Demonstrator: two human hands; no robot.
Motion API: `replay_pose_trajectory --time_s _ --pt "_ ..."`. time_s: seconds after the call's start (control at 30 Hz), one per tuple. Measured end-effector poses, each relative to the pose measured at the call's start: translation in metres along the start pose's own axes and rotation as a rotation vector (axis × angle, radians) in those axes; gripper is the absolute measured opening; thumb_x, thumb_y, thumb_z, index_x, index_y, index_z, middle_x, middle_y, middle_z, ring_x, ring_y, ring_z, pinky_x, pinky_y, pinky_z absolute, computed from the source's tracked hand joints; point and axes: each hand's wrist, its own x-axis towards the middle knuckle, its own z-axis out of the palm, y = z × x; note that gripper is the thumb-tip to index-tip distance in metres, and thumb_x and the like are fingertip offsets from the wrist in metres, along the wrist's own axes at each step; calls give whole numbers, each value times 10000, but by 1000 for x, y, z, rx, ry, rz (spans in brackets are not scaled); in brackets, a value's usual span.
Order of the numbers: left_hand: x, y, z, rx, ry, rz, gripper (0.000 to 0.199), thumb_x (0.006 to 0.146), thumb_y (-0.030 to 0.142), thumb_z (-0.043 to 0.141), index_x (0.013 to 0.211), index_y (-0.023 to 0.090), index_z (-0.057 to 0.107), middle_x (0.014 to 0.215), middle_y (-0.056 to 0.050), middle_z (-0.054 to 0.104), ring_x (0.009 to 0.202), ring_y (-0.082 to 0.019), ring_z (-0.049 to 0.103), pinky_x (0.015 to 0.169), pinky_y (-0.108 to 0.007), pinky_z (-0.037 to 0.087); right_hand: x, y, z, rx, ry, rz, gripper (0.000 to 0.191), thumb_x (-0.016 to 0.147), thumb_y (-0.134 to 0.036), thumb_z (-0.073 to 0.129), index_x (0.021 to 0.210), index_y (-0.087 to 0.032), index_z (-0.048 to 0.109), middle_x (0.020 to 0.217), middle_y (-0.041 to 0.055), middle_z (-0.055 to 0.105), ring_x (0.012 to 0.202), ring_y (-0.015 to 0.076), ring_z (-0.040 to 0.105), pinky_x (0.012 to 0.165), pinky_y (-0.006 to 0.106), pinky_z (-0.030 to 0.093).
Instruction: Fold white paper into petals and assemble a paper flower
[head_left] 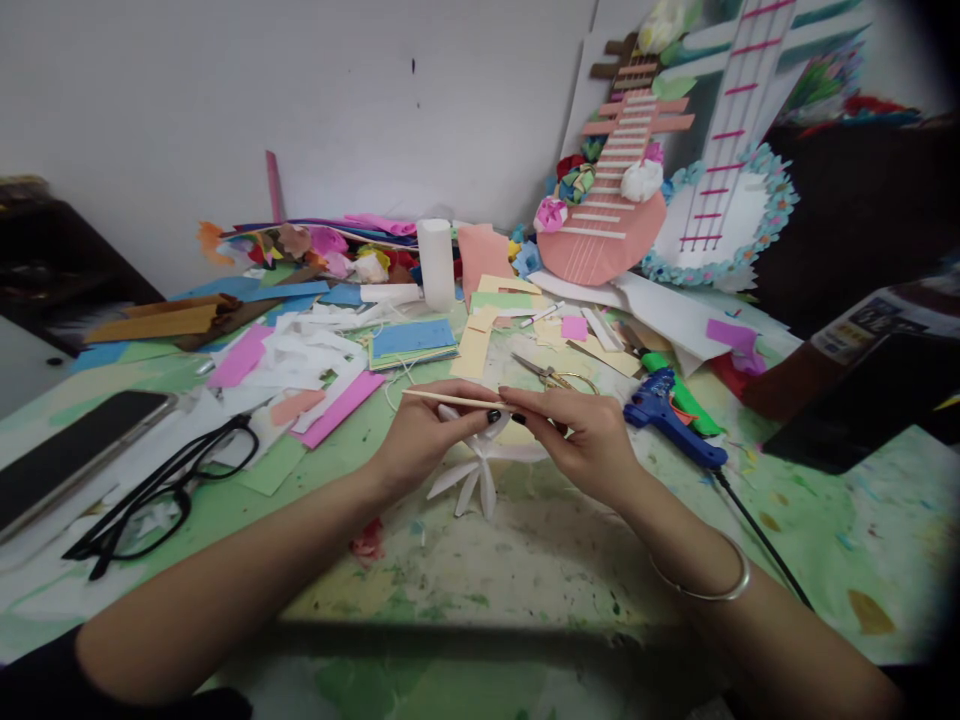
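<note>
My left hand (427,430) is closed, thumb against fingers, on a white paper flower (480,475) whose narrow petals spread below the fingertips. A thin wooden stick (450,399) lies across the top of the left fingers and runs to the right fingertips. My right hand (589,430) pinches the stick's end close to the left thumb. A white strip of paper (525,453) stretches under the right hand. Just behind that hand, scissors (551,376) with gold handles lie on the table. The fingers partly hide where stick and paper meet.
A blue glue gun (675,420) with a black cord lies at right. Black glasses (169,490) and a phone (75,455) lie at left. Paper scraps (300,350), a white roll (436,265) and paper instruments (611,225) stand or lie behind.
</note>
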Motion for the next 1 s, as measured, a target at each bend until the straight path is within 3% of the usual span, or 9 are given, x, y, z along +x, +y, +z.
replay_pose_trajectory --time_s 0.3,0.43,0.6,0.77,1.0 --pt "-1 2 -1 75 21 -26 194 668 279 784 832 183 743 776 -23 723 637 -109 594 551 -204 442 0 1 1 -2 13 -23 267 868 -56 533 1032 -145 724 844 54 762 690 115 679 606 225 521" --pt "-1 5 -1 100 -24 -13 167 699 263 758 842 176 755 826 -45 734 734 -139 622 601 -219 458 0 -1 0 -1 -7 28 274 876 -78 533 1080 -149 701 856 48 764 691 120 690 617 234 530" --pt "-1 7 -2 54 -49 -5 134 700 194 731 828 164 754 823 -48 730 753 -144 630 645 -225 477 0 -3 -1 70 -19 127 250 874 -105 542 1081 -148 675 995 74 756 830 145 722 646 228 548" --pt "0 3 -2 -118 -66 -55 171 664 168 738 833 191 747 814 -17 724 735 -125 636 651 -204 490 1 -6 -2 142 -70 181 206 879 -116 543 1060 -180 617 923 37 768 801 134 730 649 215 544" --pt "0 4 -4 -76 -119 -36 144 696 170 727 838 177 750 812 -28 716 758 -131 630 670 -209 477 1 -6 -2 173 -72 153 156 887 -122 534 979 -186 642 884 22 753 767 110 715 615 190 526"
